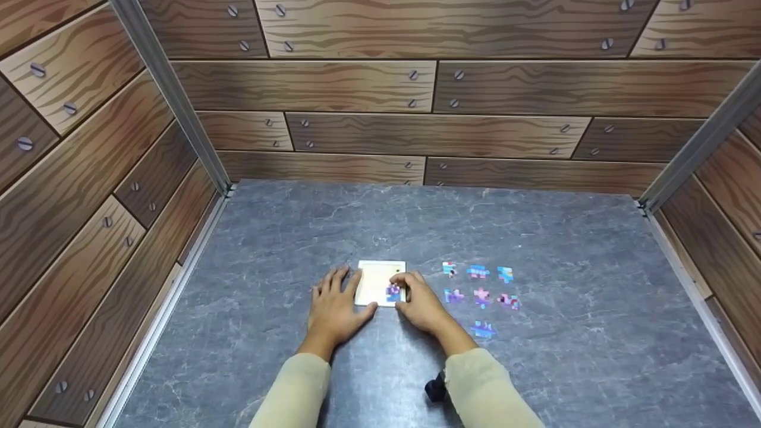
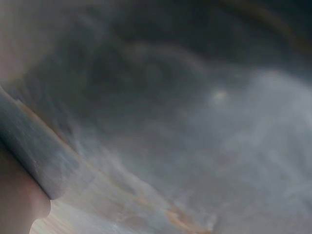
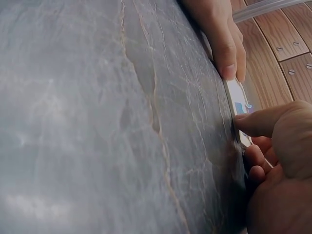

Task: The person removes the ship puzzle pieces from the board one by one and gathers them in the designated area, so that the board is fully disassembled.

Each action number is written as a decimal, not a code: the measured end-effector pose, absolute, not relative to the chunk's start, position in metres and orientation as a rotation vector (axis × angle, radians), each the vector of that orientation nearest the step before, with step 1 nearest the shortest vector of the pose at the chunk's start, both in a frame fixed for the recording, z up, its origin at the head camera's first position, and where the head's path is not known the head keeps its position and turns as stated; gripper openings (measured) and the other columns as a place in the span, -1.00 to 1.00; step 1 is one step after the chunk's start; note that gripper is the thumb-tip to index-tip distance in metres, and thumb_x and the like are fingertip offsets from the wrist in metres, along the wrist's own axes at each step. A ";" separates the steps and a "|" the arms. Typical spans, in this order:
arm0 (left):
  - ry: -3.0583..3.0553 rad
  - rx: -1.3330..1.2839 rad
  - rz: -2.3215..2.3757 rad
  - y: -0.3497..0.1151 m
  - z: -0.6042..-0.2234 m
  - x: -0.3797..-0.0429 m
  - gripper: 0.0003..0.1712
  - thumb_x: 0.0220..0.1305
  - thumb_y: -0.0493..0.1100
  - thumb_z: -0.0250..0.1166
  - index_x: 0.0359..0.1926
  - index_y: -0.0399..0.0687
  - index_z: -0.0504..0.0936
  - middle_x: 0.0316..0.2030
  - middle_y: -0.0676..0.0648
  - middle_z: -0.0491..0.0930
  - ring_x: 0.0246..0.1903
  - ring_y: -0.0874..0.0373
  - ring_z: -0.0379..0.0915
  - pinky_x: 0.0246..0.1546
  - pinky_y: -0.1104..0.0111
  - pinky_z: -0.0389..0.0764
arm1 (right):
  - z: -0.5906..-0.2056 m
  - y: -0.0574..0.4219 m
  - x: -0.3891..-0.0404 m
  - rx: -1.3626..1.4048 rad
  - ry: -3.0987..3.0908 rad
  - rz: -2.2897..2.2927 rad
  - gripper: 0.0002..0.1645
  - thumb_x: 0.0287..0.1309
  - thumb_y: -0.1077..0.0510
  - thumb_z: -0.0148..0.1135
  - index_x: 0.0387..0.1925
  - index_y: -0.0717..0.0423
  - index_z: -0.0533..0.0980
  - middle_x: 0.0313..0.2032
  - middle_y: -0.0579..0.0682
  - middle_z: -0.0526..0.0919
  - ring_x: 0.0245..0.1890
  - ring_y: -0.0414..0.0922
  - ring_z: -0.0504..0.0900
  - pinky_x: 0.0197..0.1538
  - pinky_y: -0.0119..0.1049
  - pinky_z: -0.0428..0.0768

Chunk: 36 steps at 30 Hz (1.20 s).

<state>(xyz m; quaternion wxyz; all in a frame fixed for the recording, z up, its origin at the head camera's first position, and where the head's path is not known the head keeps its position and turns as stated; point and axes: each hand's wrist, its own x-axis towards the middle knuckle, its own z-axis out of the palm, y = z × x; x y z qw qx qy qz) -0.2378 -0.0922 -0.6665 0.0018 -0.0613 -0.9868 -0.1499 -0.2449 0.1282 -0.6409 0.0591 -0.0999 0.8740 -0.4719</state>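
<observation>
A white square puzzle tray [image 1: 371,279] lies on the grey tabletop between the hands. My left hand [image 1: 336,312] rests at its left side, fingers spread, index along the edge and thumb near the front edge. A colourful jigsaw piece [image 1: 392,292] sits in the tray's front right corner area. My right hand [image 1: 420,303] pinches at this piece, its bent index finger on the piece's far side and the thumb near the tray's front edge. The right wrist view shows the right thumb [image 3: 258,122] at the tray rim [image 3: 236,92], the piece [image 3: 240,107] just beyond.
Several loose jigsaw pieces [image 1: 481,296] lie in rough rows right of the tray, one partly hidden by the right forearm. A black object [image 1: 436,389] shows beside the right sleeve. Wood-patterned walls [image 1: 357,131] enclose the tabletop [image 1: 285,238]. The left wrist view is mostly blurred tabletop.
</observation>
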 end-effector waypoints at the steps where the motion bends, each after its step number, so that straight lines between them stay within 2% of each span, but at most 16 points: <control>1: -3.094 -0.193 -0.471 -0.092 -0.666 -0.238 0.03 0.35 0.64 0.10 0.70 0.36 0.25 0.68 -0.07 0.21 0.69 -0.20 0.07 0.55 -0.37 0.23 | -0.641 0.128 -0.245 -0.297 2.646 -1.439 -0.43 0.10 0.52 0.35 0.15 0.14 0.59 0.03 0.10 0.54 -0.20 -0.13 0.47 -0.14 -0.45 0.42; 16: -3.093 -0.183 -0.455 -0.092 -0.669 -0.240 0.04 0.33 0.65 0.11 0.69 0.36 0.26 0.68 -0.06 0.21 0.70 -0.19 0.06 0.55 -0.37 0.24 | -0.643 0.128 -0.246 -0.258 2.654 -1.444 -0.35 0.09 0.53 0.37 0.26 0.23 0.65 -0.07 0.06 0.55 -0.25 -0.19 0.43 -0.20 -0.46 0.41; 24: -3.087 -0.191 -0.476 -0.091 -0.668 -0.239 0.04 0.34 0.63 0.13 0.69 0.36 0.26 0.68 -0.07 0.22 0.69 -0.20 0.07 0.56 -0.36 0.23 | -0.642 0.129 -0.245 -0.286 2.664 -1.451 -0.43 0.08 0.54 0.39 0.15 0.19 0.66 -0.12 0.05 0.55 -0.26 -0.18 0.43 -0.19 -0.45 0.41; 36: -3.083 -0.187 -0.478 -0.092 -0.668 -0.239 0.04 0.33 0.63 0.14 0.69 0.36 0.27 0.67 -0.07 0.24 0.70 -0.19 0.06 0.56 -0.38 0.21 | -0.642 0.131 -0.244 -0.297 2.680 -1.437 -0.47 0.11 0.55 0.38 0.10 0.14 0.65 -0.13 0.05 0.56 -0.27 -0.19 0.43 -0.20 -0.44 0.42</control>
